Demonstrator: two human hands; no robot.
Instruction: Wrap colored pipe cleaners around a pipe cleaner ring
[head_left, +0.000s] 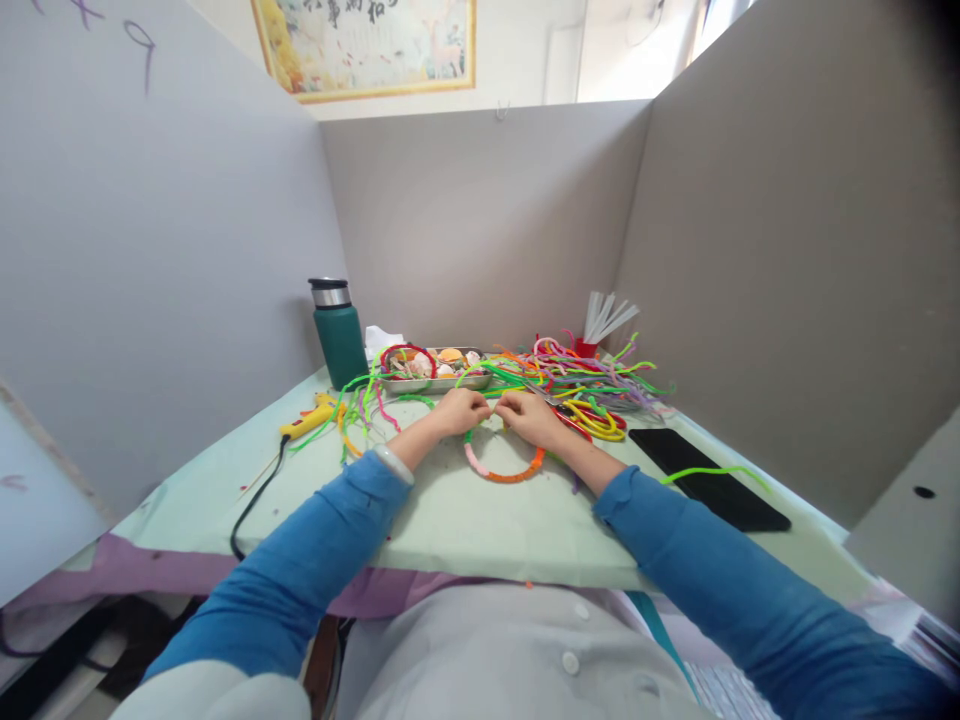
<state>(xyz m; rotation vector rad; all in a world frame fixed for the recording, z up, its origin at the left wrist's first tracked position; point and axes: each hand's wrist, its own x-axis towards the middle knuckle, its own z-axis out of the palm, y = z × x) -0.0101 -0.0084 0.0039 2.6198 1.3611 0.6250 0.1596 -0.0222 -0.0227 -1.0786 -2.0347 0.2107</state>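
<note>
A ring wrapped in pink, orange and green fuzzy stems (508,478) lies on the pale green tablecloth (465,535) in the middle of the table. At its far side, my left hand (459,410) and my right hand (526,415) are close together, fingertips nearly meeting. Both hands have their fingers pinched. What sits between the fingertips is too small to make out, and the far part of the ring is partly hidden by the hands.
A green bottle (340,340) and a yellow glue gun (309,418) with a black cord stand left. Behind are a metal tray of shells (437,383), piled fuzzy stems (600,378) and a red cup (586,348) of glue sticks. A black phone-like slab (709,482) lies right. Grey partitions surround the table.
</note>
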